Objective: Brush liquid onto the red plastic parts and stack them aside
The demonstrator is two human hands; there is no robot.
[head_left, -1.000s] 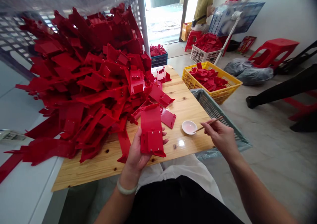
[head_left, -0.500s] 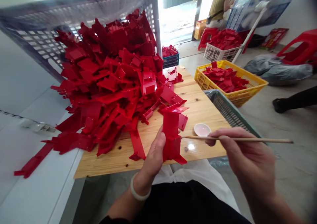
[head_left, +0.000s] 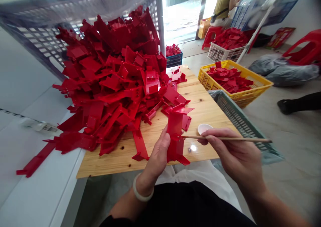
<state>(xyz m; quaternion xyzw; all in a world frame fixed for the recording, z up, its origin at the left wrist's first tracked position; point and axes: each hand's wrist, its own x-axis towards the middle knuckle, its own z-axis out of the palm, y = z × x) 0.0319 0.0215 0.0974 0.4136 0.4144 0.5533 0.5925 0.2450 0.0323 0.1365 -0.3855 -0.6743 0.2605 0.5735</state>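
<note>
My left hand is closed on a red plastic part, held upright above the front of the wooden table. The part has flaps sticking out at its top and bottom. Between the fingers of my right hand is a thin paintbrush, its tip touching the middle of the red part. Behind the right fingers stands a small white dish, partly hidden by them. A large heap of red plastic parts spills from a tipped grey crate on the left.
Right of the table stand a grey-green crate and a yellow crate holding red parts. Farther back are a white crate, a blue crate and a person. A dark-clad leg shows at right.
My right hand has moved left with the paintbrush, bringing its tip further onto the red part. The left hand keeps its hold, and the view has shifted slightly.
</note>
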